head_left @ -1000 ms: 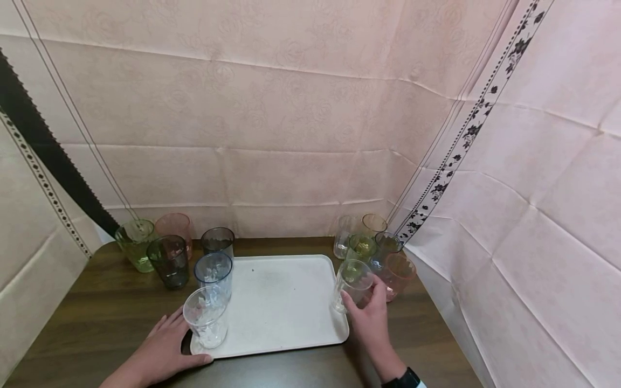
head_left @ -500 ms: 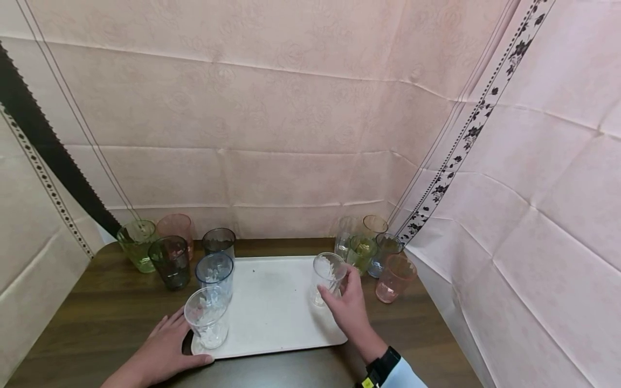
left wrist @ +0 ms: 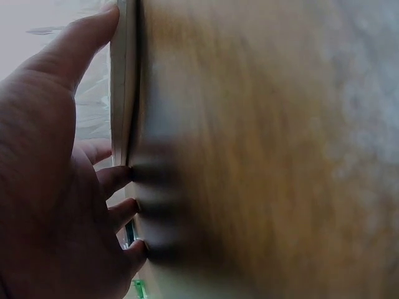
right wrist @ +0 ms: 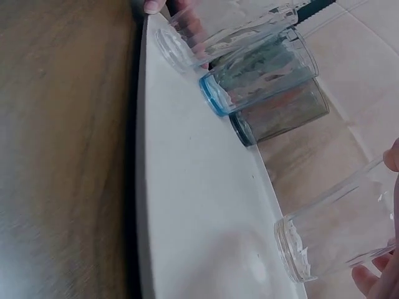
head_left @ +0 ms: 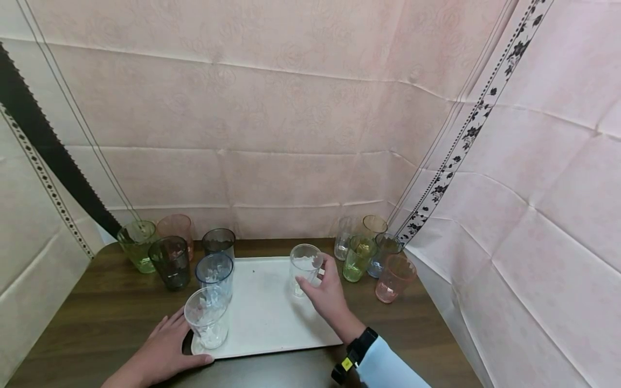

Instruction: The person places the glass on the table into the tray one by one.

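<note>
My right hand [head_left: 329, 295] holds a clear drinking glass [head_left: 302, 272] upright between thumb and fingers over the far right half of the white tray [head_left: 271, 318]. In the right wrist view that glass [right wrist: 340, 227] has its base close over the tray, by its far edge. My left hand [head_left: 162, 345] rests at the tray's front left corner, fingers spread, thumb along the front edge. Beside it, another clear glass [head_left: 207, 323], a blue glass [head_left: 214, 276] and a grey glass [head_left: 219, 241] stand in a row along the tray's left side.
On the table left of the tray stand a dark glass [head_left: 170, 264], a green glass [head_left: 137, 248] and a pink glass [head_left: 176, 229]. Right of it cluster several glasses, among them a light green glass [head_left: 359, 261] and a pink-orange glass [head_left: 394, 280]. Patterned cloth [head_left: 310, 178] hangs behind.
My right hand has carried the clear glass leftward and farther back, from the tray's right edge to over the tray. The left hand and the other glasses have stayed put.
</note>
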`<state>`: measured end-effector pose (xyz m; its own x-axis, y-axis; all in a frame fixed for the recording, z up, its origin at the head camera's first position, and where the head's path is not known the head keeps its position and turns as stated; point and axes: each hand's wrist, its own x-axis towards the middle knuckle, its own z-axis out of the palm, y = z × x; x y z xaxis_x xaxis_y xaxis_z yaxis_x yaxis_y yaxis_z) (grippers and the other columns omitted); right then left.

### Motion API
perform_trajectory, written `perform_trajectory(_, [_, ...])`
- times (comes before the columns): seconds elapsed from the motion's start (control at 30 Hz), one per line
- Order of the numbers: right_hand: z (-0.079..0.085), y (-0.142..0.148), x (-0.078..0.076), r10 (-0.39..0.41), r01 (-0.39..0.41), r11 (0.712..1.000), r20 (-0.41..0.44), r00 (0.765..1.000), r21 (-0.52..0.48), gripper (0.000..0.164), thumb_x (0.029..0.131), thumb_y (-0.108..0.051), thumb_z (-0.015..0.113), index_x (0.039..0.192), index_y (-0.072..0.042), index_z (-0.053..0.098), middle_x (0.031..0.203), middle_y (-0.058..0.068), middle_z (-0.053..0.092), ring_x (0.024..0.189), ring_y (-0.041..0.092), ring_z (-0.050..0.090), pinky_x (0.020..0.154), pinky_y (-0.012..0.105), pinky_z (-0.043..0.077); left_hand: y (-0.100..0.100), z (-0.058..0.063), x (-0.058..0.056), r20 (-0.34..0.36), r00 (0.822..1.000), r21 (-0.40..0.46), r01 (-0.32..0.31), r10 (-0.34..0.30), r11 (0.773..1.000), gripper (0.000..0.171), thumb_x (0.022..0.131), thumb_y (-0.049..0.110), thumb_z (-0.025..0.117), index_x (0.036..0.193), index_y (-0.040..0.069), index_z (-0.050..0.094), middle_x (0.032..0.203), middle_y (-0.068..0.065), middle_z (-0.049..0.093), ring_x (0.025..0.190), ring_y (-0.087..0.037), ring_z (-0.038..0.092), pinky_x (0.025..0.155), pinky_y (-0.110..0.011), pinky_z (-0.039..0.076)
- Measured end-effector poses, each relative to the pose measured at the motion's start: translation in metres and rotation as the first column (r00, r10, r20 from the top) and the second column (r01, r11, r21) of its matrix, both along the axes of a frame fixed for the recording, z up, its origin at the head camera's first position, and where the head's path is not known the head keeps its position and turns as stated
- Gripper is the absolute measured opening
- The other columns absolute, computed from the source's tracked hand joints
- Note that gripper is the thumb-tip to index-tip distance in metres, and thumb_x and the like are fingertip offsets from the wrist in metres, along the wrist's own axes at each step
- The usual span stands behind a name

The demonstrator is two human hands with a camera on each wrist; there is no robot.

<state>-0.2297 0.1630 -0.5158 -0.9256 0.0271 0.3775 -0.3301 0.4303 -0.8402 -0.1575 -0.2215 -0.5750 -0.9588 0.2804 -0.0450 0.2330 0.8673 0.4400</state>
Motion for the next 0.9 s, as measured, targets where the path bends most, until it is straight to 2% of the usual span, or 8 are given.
perform_trajectory(0.13, [0.002,-0.016,-0.011,0.04,-0.04,0.999,0.012,0.999,-0.016,0.075,0.083,-0.031,0.085,0.141,-0.013,0.041,0.133,0.008,0.052,0.126,0.028,0.054,0.1,0.044,0.051,-0.001,0.0,-0.002,0.031,0.999,-0.007,-0.007,0.007,1.0,0.128,0.063,0.088,0.067,0.153,0.001,0.039,0.155,-0.029,0.035,0.142,-0.052,0.027,0.105,-0.078,0.018])
perform_trajectory(0.47, [0.01,-0.053,-0.032,0.094,-0.097,0.995,0.085,0.992,0.033,0.078,0.083,-0.043,0.084,0.144,-0.023,0.039,0.136,-0.009,0.049,0.126,0.013,0.051,0.103,0.04,0.049,-0.001,-0.002,-0.003,0.055,0.998,0.002,-0.005,0.005,1.0,0.127,0.064,0.086,0.068,0.153,0.002,0.038,0.156,-0.029,0.034,0.143,-0.052,0.026,0.106,-0.078,0.016])
perform_trajectory(0.67, [0.015,-0.067,-0.044,0.14,-0.142,0.99,0.113,0.984,0.017,0.079,0.084,-0.041,0.083,0.146,-0.023,0.037,0.14,-0.004,0.049,0.125,0.012,0.052,0.106,0.042,0.046,-0.002,-0.004,-0.004,0.038,0.999,-0.017,-0.003,0.003,1.0,0.127,0.064,0.087,0.067,0.154,0.002,0.038,0.156,-0.029,0.035,0.141,-0.055,0.028,0.105,-0.079,0.017])
perform_trajectory(0.8, [0.017,-0.075,-0.052,0.16,-0.161,0.987,0.138,0.977,-0.004,0.079,0.085,-0.043,0.081,0.147,-0.026,0.036,0.144,-0.003,0.047,0.132,0.014,0.05,0.108,0.042,0.044,-0.002,-0.004,-0.004,0.019,1.0,-0.016,0.001,-0.001,1.0,0.128,0.063,0.089,0.066,0.154,0.003,0.039,0.155,-0.027,0.036,0.142,-0.053,0.029,0.105,-0.078,0.019])
perform_trajectory(0.9, [0.018,-0.08,-0.057,0.159,-0.162,0.987,0.149,0.976,0.007,0.079,0.084,-0.045,0.081,0.147,-0.027,0.036,0.145,0.001,0.047,0.132,0.016,0.05,0.106,0.04,0.046,-0.002,-0.003,-0.004,0.014,1.0,-0.005,0.003,-0.003,1.0,0.128,0.063,0.089,0.066,0.154,0.003,0.038,0.156,-0.025,0.037,0.143,-0.051,0.028,0.105,-0.078,0.019])
